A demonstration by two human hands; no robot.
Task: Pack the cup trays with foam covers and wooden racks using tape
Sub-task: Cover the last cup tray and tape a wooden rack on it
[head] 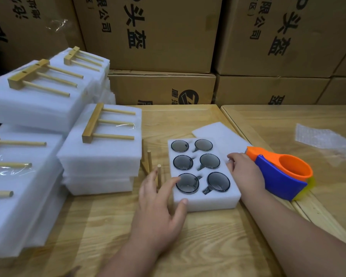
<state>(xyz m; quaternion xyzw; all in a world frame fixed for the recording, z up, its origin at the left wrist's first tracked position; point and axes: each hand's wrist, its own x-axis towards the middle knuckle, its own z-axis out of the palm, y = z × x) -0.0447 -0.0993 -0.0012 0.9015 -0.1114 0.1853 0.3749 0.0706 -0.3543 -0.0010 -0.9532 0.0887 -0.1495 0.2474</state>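
A white foam cup tray (206, 200) lies uncovered on the wooden table, with several dark glass cups (218, 181) in its holes. My left hand (158, 198) rests on the tray's near left corner, index finger on a cup, thumb on the front edge. My right hand (244, 170) touches the tray's right side with relaxed fingers. A loose foam cover (218, 130) lies just behind the tray. A wooden rack (150, 162) stands with its pegs up to the left of the tray, partly behind my left hand. An orange and blue tape dispenser (282, 172) sits right of my right hand.
Packed foam trays with taped wooden racks (100, 124) are stacked at the left (28, 92). Cardboard boxes (162, 33) form a wall behind the table. A sheet of bubble wrap (324, 136) lies on the right table, past the seam between the two tables.
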